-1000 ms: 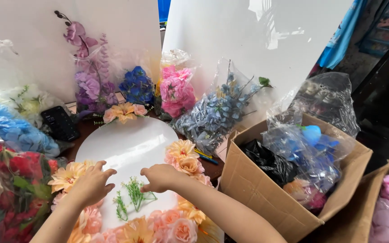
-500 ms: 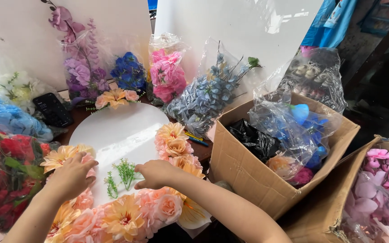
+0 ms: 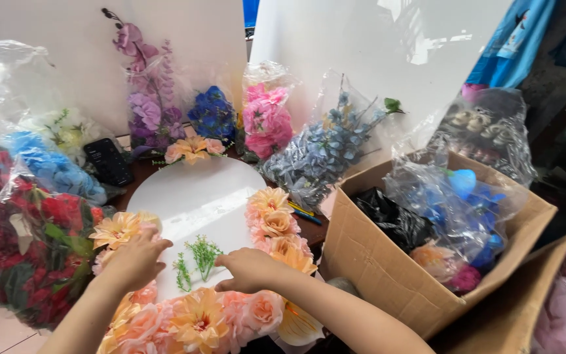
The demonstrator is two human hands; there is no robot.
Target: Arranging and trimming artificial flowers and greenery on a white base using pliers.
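Note:
A white round board point(image 3: 198, 196) lies flat on the table, ringed on its near half by peach and pink artificial flowers point(image 3: 276, 226). Two small green sprigs point(image 3: 194, 259) lie on the white surface near the front. My left hand point(image 3: 135, 259) rests on the peach flowers at the board's left rim, fingers spread. My right hand point(image 3: 250, 269) lies flat on the board just right of the sprigs, fingers pointing left, touching the nearer sprig. Neither hand grips anything.
Bags of artificial flowers stand behind: purple point(image 3: 149, 111), dark blue point(image 3: 212, 115), pink point(image 3: 266, 121), grey-blue point(image 3: 325, 151). Red roses point(image 3: 27, 242) and light blue flowers point(image 3: 50, 164) lie left, beside a black phone point(image 3: 108, 160). An open cardboard box point(image 3: 375, 262) sits right.
The view has shifted slightly. Both hands stay on the board; my right hand has slid a little towards the green sprigs.

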